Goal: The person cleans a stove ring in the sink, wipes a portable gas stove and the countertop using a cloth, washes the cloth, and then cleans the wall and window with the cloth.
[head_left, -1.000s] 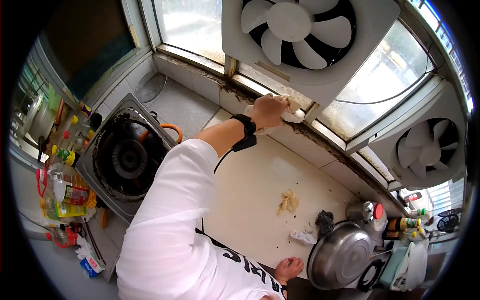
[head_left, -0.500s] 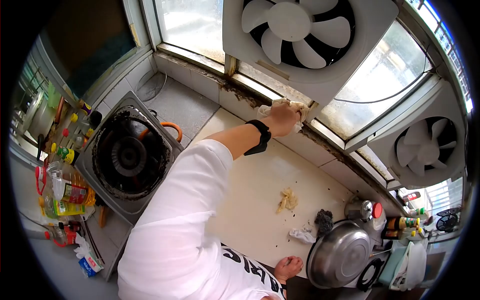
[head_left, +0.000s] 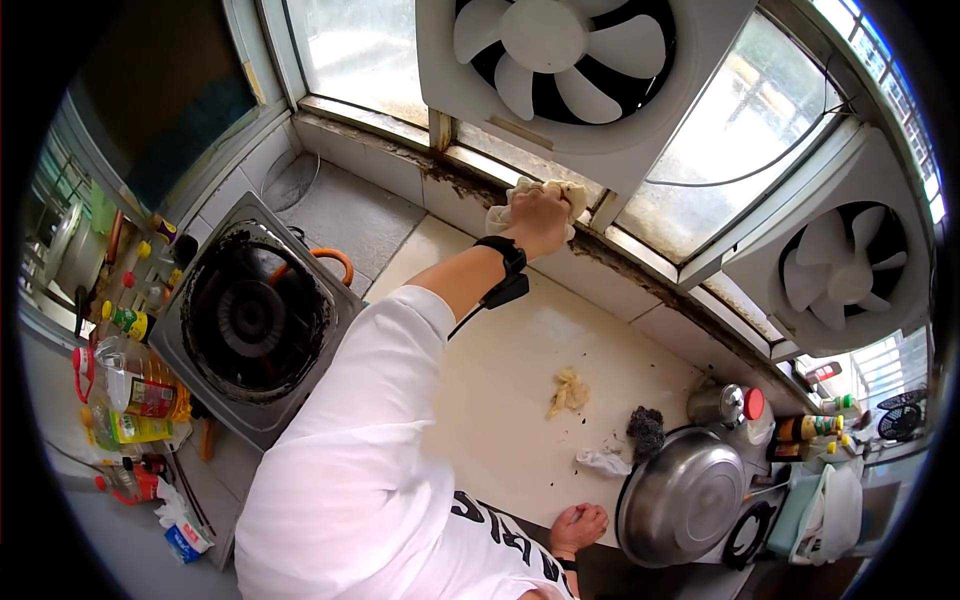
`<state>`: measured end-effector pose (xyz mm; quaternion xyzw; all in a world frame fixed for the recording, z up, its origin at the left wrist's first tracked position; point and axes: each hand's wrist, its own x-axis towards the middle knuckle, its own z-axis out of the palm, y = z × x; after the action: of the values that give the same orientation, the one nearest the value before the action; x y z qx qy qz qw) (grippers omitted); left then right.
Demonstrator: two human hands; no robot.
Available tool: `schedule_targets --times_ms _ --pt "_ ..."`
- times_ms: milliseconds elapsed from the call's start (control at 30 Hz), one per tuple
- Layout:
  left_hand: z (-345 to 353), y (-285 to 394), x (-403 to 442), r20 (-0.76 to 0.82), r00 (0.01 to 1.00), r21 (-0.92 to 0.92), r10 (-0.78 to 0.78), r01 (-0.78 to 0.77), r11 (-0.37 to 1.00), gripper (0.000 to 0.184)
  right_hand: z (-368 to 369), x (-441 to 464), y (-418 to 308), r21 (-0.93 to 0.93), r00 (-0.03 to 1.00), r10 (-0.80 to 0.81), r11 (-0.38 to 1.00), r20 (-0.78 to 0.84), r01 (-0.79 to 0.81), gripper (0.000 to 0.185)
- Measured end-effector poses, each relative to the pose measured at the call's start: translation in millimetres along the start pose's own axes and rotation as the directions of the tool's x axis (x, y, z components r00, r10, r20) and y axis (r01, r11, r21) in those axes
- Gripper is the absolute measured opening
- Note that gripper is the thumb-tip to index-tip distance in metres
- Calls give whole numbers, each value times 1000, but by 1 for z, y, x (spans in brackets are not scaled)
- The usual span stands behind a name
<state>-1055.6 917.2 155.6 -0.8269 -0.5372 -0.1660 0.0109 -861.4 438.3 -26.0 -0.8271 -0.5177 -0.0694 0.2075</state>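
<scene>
My left hand [head_left: 541, 222] is closed around a crumpled off-white rag [head_left: 566, 197], pressing it on the grimy window ledge [head_left: 468, 176] below the large white fan. Part of the rag is hidden beneath my fingers. Low in the view, close to my body, my right hand [head_left: 580, 527] rests at the counter's front edge with its fingers curled in; I see nothing in it. Between the two hands lie a yellowish crumpled cloth [head_left: 569, 391], a dark scouring pad [head_left: 646, 432] and a white crumpled wad [head_left: 603, 461] on the cream counter [head_left: 500, 400].
A greasy gas stove [head_left: 253, 318] with an orange hose stands left, with oil and sauce bottles [head_left: 140, 380] beyond it. An upturned steel basin [head_left: 690, 497], a steel pot [head_left: 716, 405] and more bottles sit right. Two exhaust fans [head_left: 545, 38] [head_left: 848, 272] fill the window.
The whole view has shifted slightly. My left hand, still holding the rag, has slid a little leftward along the ledge. My right hand stays by the counter edge.
</scene>
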Motion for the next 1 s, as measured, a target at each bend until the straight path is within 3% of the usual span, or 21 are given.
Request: schedule_targets --times_ms 33,100,133,200,233,333,367,400,467,533,600,633,667,733,933,1000 --pt "6 7 -3 1 1000 -1 15 -15 1000 29 0 -1 -1 -18 1000 20 1000 14 -19 13" --pt "21 14 -12 -30 994 -277 107 -111 954 38 2 -4 -1 -12 1000 21 1000 3 -21 13" --pt "18 20 -21 -36 993 -284 112 -118 952 38 1 -2 1 -10 1000 7 1000 -5 -7 12" --pt "8 27 -32 -361 928 -353 91 -226 908 41 3 2 -1 0 999 12 1000 -47 -12 14" --pt "0 29 -32 -482 859 -304 171 -347 887 43 1 1 -2 10 1000 16 1000 -23 -16 14" --pt "-16 50 -12 -442 877 -251 190 -324 912 47 -2 -3 0 9 1000 14 1000 -1 -14 14" --pt "0 51 -3 -516 824 -109 235 -336 936 40 -1 -1 1 8 1000 2 1000 -10 -2 14" --pt "6 55 -2 -518 822 -113 237 -340 934 40 -1 2 0 4 1000 6 1000 -14 -6 14" --pt "17 62 -10 -336 926 -114 170 -220 969 22 -3 0 -4 22 999 32 999 -30 -31 15" --pt "27 60 -13 -374 905 -51 204 -240 969 30 -5 -3 -5 25 998 55 998 -29 -54 15" --pt "17 54 -18 -6 986 -142 168 -167 976 33 -1 -2 2 29 999 20 999 -28 -20 14" --pt "12 47 -22 -49 975 -108 217 -222 969 36 1 -1 3 10 998 -3 1000 -63 4 14" --pt "15 40 -22 -228 937 -142 266 -302 943 35 4 2 5 19 997 -5 1000 -80 7 14" --pt "-13 47 -24 -419 871 -107 258 -330 938 29 -3 -2 -1 53 998 33 998 -46 -31 14" --pt "-7 57 -1 -360 923 -190 139 -218 957 20 0 -1 2 48 998 6 999 -57 -4 13" --pt "-12 44 -2 -41 987 -167 154 -159 973 21 -2 -5 -3 46 997 -6 999 -75 10 13"
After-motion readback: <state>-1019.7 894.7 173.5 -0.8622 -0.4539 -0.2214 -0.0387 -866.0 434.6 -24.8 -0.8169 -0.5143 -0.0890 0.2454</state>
